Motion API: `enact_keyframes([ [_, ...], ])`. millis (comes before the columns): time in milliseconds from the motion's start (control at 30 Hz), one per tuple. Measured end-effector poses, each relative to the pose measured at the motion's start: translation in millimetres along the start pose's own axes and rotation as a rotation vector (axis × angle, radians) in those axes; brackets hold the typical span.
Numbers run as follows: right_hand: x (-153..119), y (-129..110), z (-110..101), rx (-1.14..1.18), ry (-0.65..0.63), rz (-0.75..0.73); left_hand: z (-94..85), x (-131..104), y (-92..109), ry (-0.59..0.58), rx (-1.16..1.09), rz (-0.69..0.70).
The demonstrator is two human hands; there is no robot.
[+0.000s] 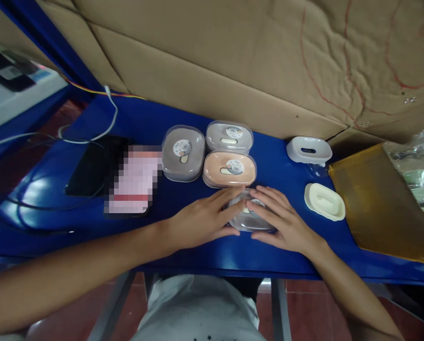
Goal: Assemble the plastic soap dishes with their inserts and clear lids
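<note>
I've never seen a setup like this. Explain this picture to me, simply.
There is no machine here: a person works bare-handed, and a camera worn on the head looks forward and down. The left hand and right hand are both on a grey box; whether they grip or only press, I can't tell. On the blue table, beyond it, stand two more grey boxes and a peach box. To the right are a white oval piece with a slot, a cream dish and a brown carton. To the left, a pixelated patch hides something.
</note>
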State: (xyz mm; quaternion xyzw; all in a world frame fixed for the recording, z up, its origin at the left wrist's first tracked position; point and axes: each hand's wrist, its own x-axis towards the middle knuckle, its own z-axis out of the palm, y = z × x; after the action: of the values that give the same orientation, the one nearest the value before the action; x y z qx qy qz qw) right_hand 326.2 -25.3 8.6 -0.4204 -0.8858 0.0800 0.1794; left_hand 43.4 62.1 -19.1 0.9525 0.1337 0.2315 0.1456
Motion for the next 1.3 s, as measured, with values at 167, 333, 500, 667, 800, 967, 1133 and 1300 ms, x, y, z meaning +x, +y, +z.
enact_keyframes([
  [167, 2, -5, 7, -0.12, 0.034, -0.045, 1.3, 2, -1, 0.033, -0.023, -0.025],
  [333, 3, -2, 6, -0.133, 0.046, -0.077, -1.9, 5, 0, 0.031, -0.038, -0.045],
  [500, 3, -5, 4, -0.159, 0.043, -0.09, 0.4, 3, -5, 0.02, -0.123, -0.07],
  [667, 4, -8, -1, -0.23, 0.005, -0.109, 0.3, 5, -8, -0.018, -0.223, -0.074],
  [800, 3, -8, -1, -0.23, 0.011, -0.14, -2.2, 7, -9, -0.037, -0.336, -0.093],
  [967, 1, -8, -2, -0.219, 0.016, -0.166, -0.6, 6, -8, -0.042, -0.446, -0.092],
  [1133, 1, -11, -3, -0.237, -0.008, -0.2, -0.6, 5, -7, -0.062, -0.531, -0.148],
  [1300, 2, -15, -1, -0.199, -0.022, -0.076, -4.2, 8, -7, -0.057, -0.59, -0.179],
])
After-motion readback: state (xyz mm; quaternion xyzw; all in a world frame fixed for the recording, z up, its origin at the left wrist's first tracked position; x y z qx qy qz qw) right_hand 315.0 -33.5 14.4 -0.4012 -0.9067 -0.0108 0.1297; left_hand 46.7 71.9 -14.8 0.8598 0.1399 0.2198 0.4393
